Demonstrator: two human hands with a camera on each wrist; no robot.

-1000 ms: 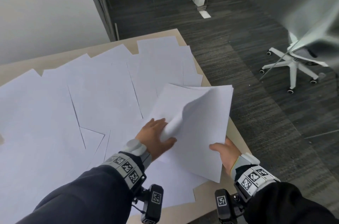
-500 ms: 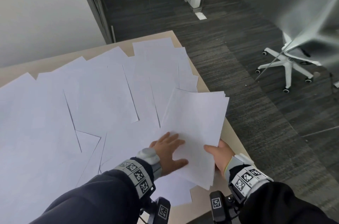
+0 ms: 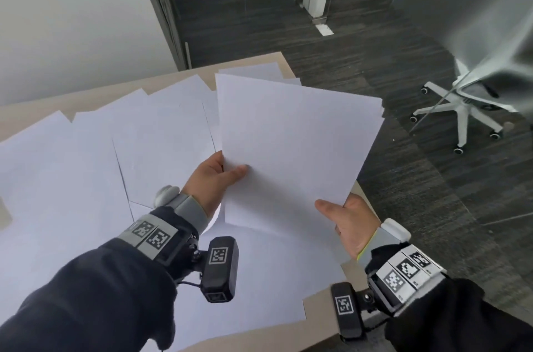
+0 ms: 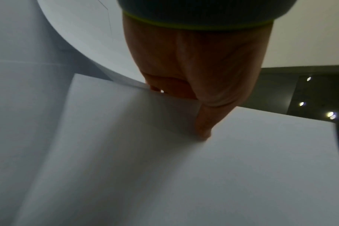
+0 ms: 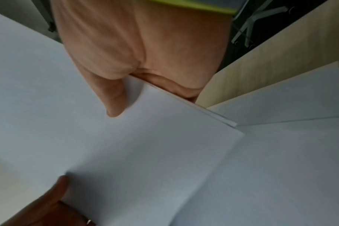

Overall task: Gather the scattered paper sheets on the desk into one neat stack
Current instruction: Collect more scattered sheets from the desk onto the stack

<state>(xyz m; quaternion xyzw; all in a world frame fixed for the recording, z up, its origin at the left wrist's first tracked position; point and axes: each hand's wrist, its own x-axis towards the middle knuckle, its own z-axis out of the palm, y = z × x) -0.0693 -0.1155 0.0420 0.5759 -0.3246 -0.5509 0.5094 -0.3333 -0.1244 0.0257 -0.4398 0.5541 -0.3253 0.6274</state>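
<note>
A bundle of white paper sheets [image 3: 294, 143] is held up above the desk's right side, tilted toward me. My left hand [image 3: 215, 178] pinches its left edge, thumb on top and fingers hidden underneath. My right hand [image 3: 343, 213] pinches the lower right corner the same way. The left wrist view shows the left thumb [image 4: 203, 122] pressed on the bundle [image 4: 184, 175]. In the right wrist view the right thumb [image 5: 110, 97] lies on the bundle [image 5: 126, 145]. Several loose sheets [image 3: 86, 167] still lie spread and overlapping over the beige desk [image 3: 57, 106].
The desk's right edge [image 3: 363, 195] runs just under the right hand, with dark carpet floor beyond. A white swivel chair [image 3: 461, 109] stands on the floor at right. A white wall and a glass partition close off the back.
The bundle went from lying near the desk surface to being lifted and turned more upright. My left hand moved from pressing flat on top of it to pinching its left edge.
</note>
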